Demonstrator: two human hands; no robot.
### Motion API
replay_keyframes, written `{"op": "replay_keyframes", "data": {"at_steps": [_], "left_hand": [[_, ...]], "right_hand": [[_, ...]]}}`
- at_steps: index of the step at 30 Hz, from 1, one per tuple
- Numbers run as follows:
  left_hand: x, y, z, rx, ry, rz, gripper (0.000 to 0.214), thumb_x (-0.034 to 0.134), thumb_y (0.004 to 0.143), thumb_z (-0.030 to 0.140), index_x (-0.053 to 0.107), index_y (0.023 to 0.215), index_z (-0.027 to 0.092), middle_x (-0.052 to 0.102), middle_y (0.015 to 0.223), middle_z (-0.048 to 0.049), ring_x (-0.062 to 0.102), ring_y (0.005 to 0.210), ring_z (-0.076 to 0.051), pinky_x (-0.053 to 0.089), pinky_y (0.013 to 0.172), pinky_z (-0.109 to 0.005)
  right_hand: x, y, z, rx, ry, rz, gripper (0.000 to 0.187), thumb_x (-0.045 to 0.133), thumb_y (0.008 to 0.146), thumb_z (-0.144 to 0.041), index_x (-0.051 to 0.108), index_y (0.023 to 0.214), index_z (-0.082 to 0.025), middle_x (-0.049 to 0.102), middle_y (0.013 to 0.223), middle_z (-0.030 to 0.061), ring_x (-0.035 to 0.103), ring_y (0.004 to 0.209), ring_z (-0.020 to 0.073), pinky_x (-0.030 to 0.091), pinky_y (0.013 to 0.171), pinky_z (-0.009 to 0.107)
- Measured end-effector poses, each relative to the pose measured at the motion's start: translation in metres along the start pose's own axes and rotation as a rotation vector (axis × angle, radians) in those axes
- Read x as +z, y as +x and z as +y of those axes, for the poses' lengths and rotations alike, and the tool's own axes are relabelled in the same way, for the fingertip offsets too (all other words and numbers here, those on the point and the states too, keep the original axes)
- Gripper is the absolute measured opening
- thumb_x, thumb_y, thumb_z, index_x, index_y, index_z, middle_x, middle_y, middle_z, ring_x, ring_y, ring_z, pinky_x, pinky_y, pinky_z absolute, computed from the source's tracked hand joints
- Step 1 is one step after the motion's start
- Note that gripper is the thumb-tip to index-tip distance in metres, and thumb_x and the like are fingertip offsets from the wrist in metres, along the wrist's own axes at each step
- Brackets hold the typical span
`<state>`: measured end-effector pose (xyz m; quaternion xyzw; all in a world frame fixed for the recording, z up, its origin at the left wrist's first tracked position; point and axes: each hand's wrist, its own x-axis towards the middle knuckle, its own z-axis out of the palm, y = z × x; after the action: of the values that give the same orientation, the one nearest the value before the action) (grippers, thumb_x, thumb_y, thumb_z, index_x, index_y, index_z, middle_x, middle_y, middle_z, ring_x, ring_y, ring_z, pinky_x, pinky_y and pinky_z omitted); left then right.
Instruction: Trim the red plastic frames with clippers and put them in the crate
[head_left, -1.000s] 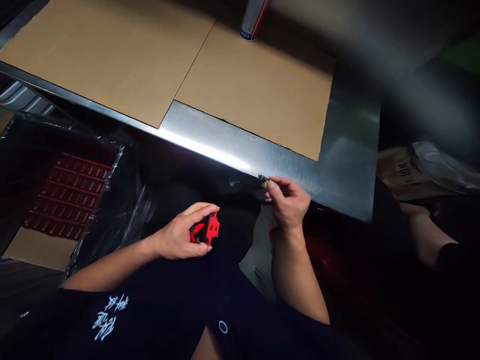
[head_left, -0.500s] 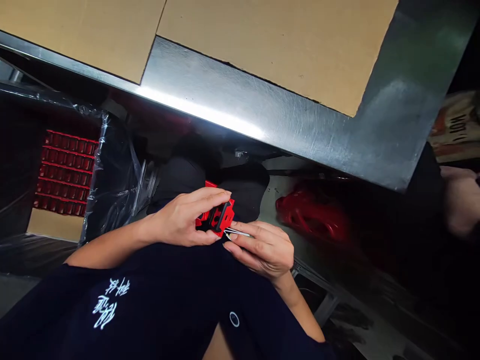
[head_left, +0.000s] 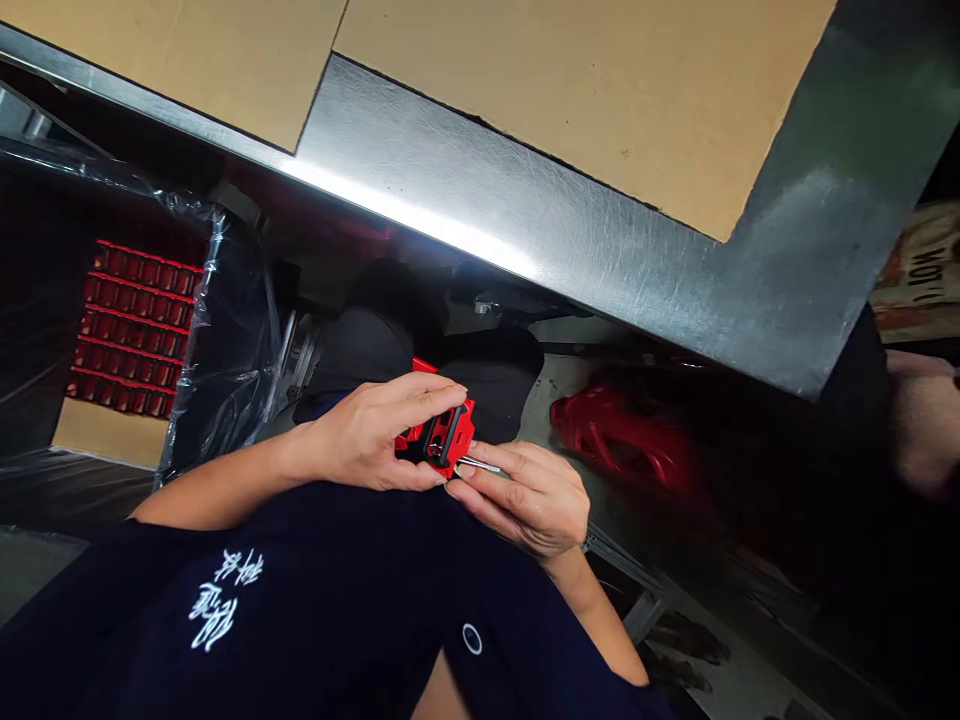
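Note:
My left hand [head_left: 371, 440] is closed around a small red plastic part [head_left: 442, 438] with a dark slot, held over my lap below the metal table edge [head_left: 480, 215]. My right hand [head_left: 525, 498] pinches a thin metal pin [head_left: 480, 465] whose tip touches the part's lower right side. The two hands meet at the part, fingertips almost touching. Most of the part is hidden under my left fingers.
Cardboard sheets [head_left: 585, 80] lie on the steel table above. To the left, a box lined with black plastic [head_left: 225, 330] holds rows of red parts [head_left: 135, 330]. A red plastic stool [head_left: 622, 445] stands on the floor at right. Another person's arm [head_left: 922, 420] shows at the far right.
My right hand left the table edge, came down with the pin and met the red part. The pin now sits a little deeper against the part. My view dropped lower.

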<state>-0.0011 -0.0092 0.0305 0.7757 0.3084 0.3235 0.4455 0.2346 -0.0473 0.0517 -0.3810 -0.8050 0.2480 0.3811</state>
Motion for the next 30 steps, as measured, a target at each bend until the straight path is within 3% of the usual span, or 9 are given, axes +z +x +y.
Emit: {"op": "replay_keyframes", "data": {"at_steps": [15,23,30], "left_hand": [[-0.004,0.002,0.002,-0.001,0.032,-0.051,0.081,0.077,0.084,0.031,0.039,0.156,0.023,0.064,0.133,-0.0163,0.069,0.118,-0.027,0.064,0.09,-0.033],[-0.008,0.001,-0.006,0.021,0.077,-0.121,0.089,0.074,0.085,0.057,0.037,0.157,0.022,0.064,0.129,-0.0182,0.07,0.113,-0.027,0.065,0.084,-0.036],[-0.006,-0.002,-0.011,0.055,0.086,-0.087,0.088,0.074,0.085,0.054,0.036,0.158,0.022,0.065,0.128,-0.0181,0.071,0.113,-0.027,0.066,0.081,-0.034]], "right_hand": [[0.001,0.001,-0.001,0.019,0.038,-0.004,0.01,0.081,0.086,-0.023,0.075,0.093,-0.02,0.082,0.093,0.0095,0.077,0.065,0.0186,0.06,0.056,0.029],[-0.002,0.001,-0.002,0.054,0.079,-0.033,0.007,0.079,0.089,-0.023,0.075,0.094,-0.02,0.083,0.092,0.0069,0.08,0.073,0.0181,0.063,0.064,0.026],[-0.001,0.001,-0.004,0.023,0.069,-0.036,0.012,0.08,0.089,-0.021,0.07,0.095,-0.017,0.082,0.091,0.0102,0.079,0.071,0.0182,0.06,0.061,0.027]]}}
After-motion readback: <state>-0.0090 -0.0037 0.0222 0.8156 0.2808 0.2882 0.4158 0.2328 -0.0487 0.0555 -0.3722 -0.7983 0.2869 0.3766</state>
